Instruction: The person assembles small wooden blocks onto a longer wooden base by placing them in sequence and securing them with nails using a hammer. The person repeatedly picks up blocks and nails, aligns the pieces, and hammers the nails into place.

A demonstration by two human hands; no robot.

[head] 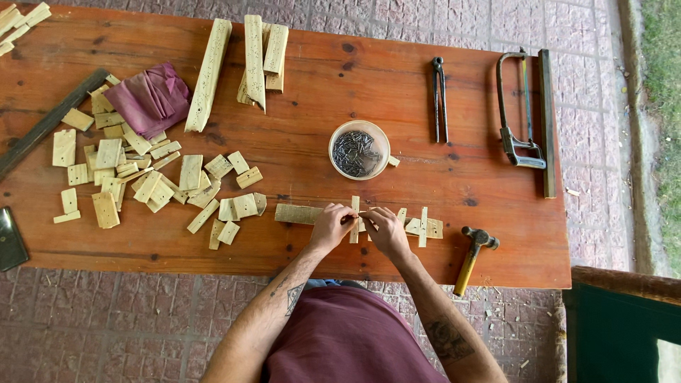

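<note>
A single screen is seen: a dark, flat rectangular phone-like device (10, 240), laid at the left edge of the orange-brown wooden table (397, 99), its glass blank and black. No packages, labels or signs are seen.

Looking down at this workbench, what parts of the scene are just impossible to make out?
Head view, the only one:
- Where the left hand and right hand meet on the wooden strip: fingers cover it, so any small thing pinched there is hidden.
- Contents of the white bowl: dark thin metal pieces, too small to tell apart.
- Dark flat thing: cut off by the left edge.
- Wood pieces at top left: cut off by the corner.
</note>
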